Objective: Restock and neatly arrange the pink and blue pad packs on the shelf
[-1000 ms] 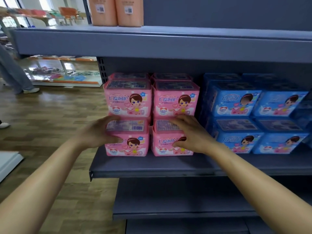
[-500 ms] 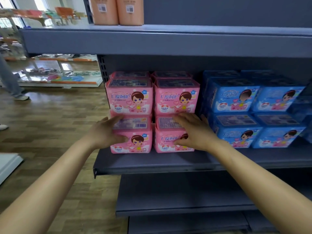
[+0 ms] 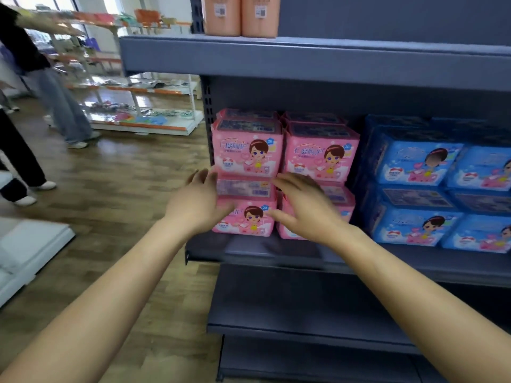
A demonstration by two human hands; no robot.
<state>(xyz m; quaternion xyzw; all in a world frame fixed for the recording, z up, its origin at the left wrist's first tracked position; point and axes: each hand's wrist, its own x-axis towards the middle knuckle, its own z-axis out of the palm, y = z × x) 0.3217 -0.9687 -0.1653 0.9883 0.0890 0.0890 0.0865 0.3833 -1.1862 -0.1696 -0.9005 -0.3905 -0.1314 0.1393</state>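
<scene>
Pink pad packs stand two high in two columns at the left end of the grey shelf (image 3: pixel 276 255): upper left pack (image 3: pixel 247 150), upper right pack (image 3: pixel 320 157), lower left pack (image 3: pixel 249 214), lower right pack (image 3: pixel 341 200). Blue pad packs (image 3: pixel 414 161) are stacked two high to their right. My left hand (image 3: pixel 199 200) is at the left side of the lower left pink pack with its fingers spread. My right hand (image 3: pixel 307 205) hovers with straight fingers in front of the lower right pink pack, hiding most of it. Neither hand grips anything.
An upper shelf holds two peach packs (image 3: pixel 240 15). Lower grey shelves (image 3: pixel 304 305) are below. Two people stand on the wooden floor at left (image 3: pixel 58 100), near a white display rack (image 3: pixel 143 117). A white platform (image 3: pixel 30 244) lies at the left edge.
Both hands have let go of the lower pink packs and opened, fingers now spread. My view has shifted left, so the shelf sits further right in the frame.
</scene>
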